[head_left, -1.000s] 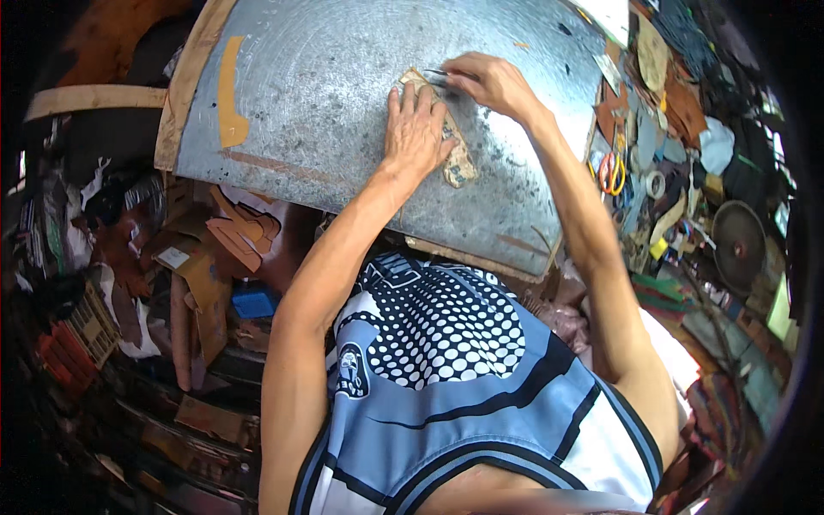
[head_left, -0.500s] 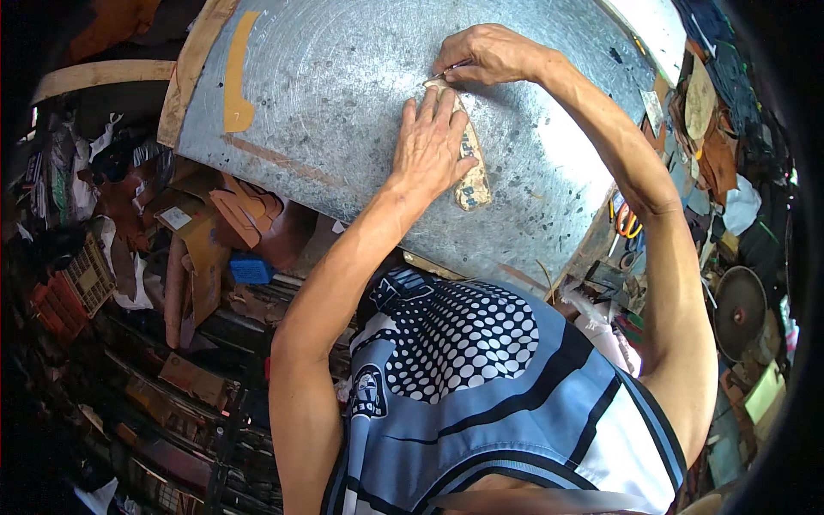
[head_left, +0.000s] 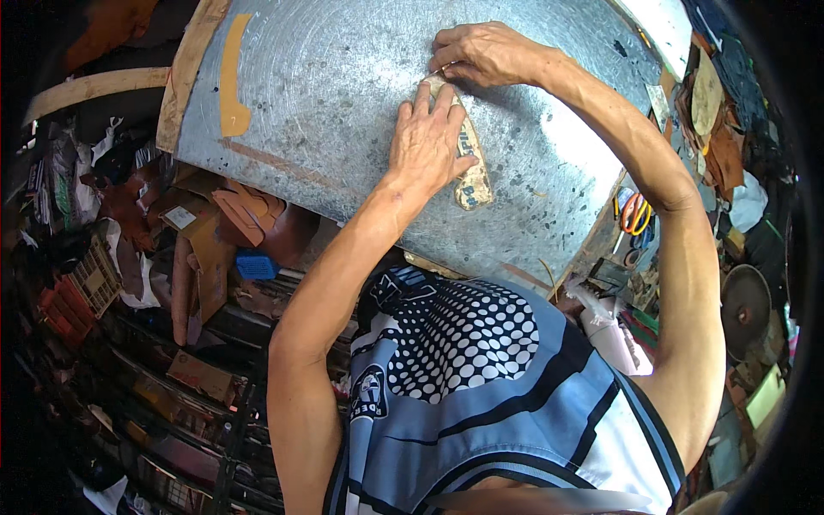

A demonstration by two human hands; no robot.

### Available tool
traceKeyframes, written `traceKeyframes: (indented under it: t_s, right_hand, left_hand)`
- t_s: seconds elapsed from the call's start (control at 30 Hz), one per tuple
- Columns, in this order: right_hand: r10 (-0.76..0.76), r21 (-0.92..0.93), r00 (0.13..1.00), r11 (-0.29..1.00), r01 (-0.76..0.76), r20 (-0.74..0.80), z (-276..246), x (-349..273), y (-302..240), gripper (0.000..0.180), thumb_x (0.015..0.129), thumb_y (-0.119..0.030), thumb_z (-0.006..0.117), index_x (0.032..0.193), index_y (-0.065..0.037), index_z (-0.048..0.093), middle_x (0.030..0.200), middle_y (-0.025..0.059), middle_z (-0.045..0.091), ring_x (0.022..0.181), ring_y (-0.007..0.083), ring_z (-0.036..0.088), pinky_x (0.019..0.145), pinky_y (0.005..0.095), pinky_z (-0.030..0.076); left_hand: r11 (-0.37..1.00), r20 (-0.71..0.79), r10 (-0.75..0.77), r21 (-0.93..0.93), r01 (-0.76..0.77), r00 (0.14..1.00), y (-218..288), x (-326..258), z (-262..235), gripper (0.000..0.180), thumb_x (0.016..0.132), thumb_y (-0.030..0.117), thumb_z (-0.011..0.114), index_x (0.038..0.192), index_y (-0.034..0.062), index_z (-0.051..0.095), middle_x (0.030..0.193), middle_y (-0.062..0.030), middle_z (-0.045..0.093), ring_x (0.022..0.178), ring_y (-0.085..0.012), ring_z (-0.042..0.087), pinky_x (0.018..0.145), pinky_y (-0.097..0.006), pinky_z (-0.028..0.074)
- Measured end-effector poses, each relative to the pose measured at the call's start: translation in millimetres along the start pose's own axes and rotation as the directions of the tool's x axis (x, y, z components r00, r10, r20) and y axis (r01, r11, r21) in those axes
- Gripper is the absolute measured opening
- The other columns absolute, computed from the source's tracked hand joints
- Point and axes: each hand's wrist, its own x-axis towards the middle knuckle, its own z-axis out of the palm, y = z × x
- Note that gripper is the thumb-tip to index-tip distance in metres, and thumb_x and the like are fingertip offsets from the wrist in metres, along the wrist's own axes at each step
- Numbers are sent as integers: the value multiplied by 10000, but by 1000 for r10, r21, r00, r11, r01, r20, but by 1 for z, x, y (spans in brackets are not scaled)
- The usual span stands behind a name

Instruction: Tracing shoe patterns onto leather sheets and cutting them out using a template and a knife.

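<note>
A long, narrow tan pattern piece [head_left: 472, 184], worn and printed along its side, lies on the grey metal tabletop [head_left: 326, 94]. My left hand [head_left: 425, 142] rests flat over its upper part, fingers spread and thumb out at the right edge. At the piece's far tip, my right hand [head_left: 489, 56] is closed in a pinch around a slim tool, mostly hidden by the fingers. Whether it is a pen or an awl I cannot tell. Off to the left on the metal lies a yellow-orange strip [head_left: 232, 77] with a wider foot.
Wooden strips edge the table [head_left: 184, 77]. Orange-handled scissors [head_left: 635, 213] hang by its right edge, near tape rolls. A cardboard box [head_left: 210, 275], a blue basket [head_left: 256, 264] and leather scraps [head_left: 245, 215] crowd the lower left. A round dark disc [head_left: 745, 311] stands at right.
My right hand has shifted slightly at the piece's tip, and less of the slim tool shows. My left hand still presses on the piece, nearly unmoved. The view has shifted a little.
</note>
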Motion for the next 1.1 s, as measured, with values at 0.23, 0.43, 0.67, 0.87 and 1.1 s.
traceKeyframes:
  t_s: [0.23, 0.43, 0.67, 0.87, 1.1]
  right_hand:
    - [16, -54, 999, 998, -18, -34, -8, -7, 1, 206, 891, -169, 649, 1085, -118, 700, 1153, 45, 634, 1059, 256, 634, 872, 399, 527]
    - [105, -27, 995, 994, -105, -1, -7, -10, 2, 205, 894, -173, 646, 1086, -124, 702, 1211, 44, 624, 1076, 258, 630, 874, 395, 527]
    - [92, -17, 996, 996, -92, -11, -4, -17, 14, 207, 889, -154, 644, 1081, -103, 700, 1331, 13, 604, 1178, 254, 596, 969, 403, 496]
    - [241, 88, 970, 966, -242, 18, -1, -29, 18, 232, 906, -184, 627, 1105, -77, 681, 1325, 54, 613, 1159, 295, 603, 960, 414, 493]
    - [778, 361, 423, 602, -712, -465, 65, -106, -107, 477, 883, -422, 656, 1138, -19, 660, 1046, 216, 680, 918, 382, 681, 776, 472, 557]
  left_hand:
    - [1000, 48, -2, 19, 1, 999, 2, 6, -4, 730, 672, 456, 839, 1163, -19, 581, 1379, -205, 461, 1332, -436, 371, 1034, -545, 364]
    - [998, -13, 42, 43, -41, 999, -4, 7, 1, 723, 672, 467, 838, 1154, -12, 590, 1365, -204, 454, 1336, -451, 353, 1043, -557, 363]
    - [999, 39, 22, 32, -23, 999, -2, 6, -4, 760, 669, 482, 837, 1189, -4, 570, 1375, -203, 447, 1333, -463, 352, 1024, -546, 386]
    - [998, 58, 45, 39, -47, 997, 0, 8, -2, 688, 706, 476, 817, 1150, 0, 595, 1356, -221, 478, 1320, -476, 373, 1067, -563, 348]
    - [946, -138, 310, 140, -292, 941, -44, 22, -7, 493, 842, 394, 721, 1186, 48, 646, 1405, -170, 501, 1349, -357, 411, 1153, -552, 251]
